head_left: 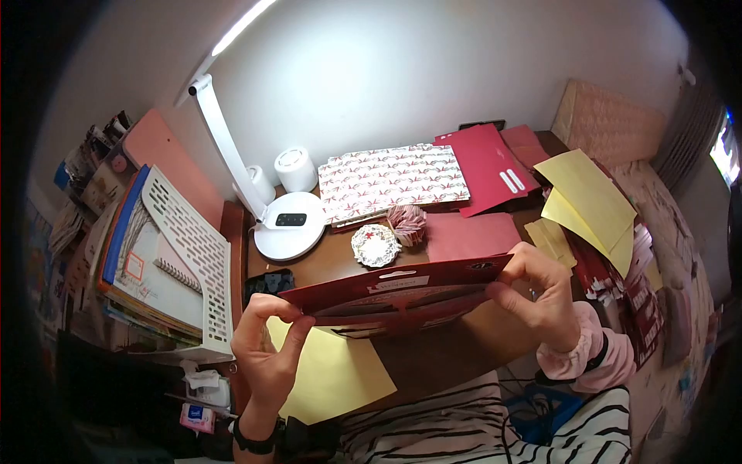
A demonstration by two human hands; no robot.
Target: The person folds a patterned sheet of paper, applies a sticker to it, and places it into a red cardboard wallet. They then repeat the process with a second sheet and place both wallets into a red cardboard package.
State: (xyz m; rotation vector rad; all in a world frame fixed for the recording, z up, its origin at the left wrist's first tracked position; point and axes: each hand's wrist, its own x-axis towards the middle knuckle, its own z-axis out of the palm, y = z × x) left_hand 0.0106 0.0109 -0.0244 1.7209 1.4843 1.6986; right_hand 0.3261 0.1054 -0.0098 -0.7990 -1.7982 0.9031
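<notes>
A dark red cardboard sleeve [456, 272] with a hang slot and a pale label along its upper edge is stretched between my hands above the front of the desk. My left hand [267, 348] pinches its left corner between thumb and fingers. At the opposite corner my right hand [545, 298] grips it the same way. The sleeve bows so that a gap shows along its middle. Below it, close to my left hand, a yellow sheet [336, 379] lies at the desk's front edge. Behind the sleeve lies a flat dull-red sheet [473, 237].
A white desk lamp [290, 241] stands at the back left beside a white perforated holder [193, 259] full of books. A patterned paper stack [394, 182], red folders [483, 166], a round white bundle [376, 246] and a reddish bundle [407, 224] occupy the back. Yellow sheets [587, 205] lie right.
</notes>
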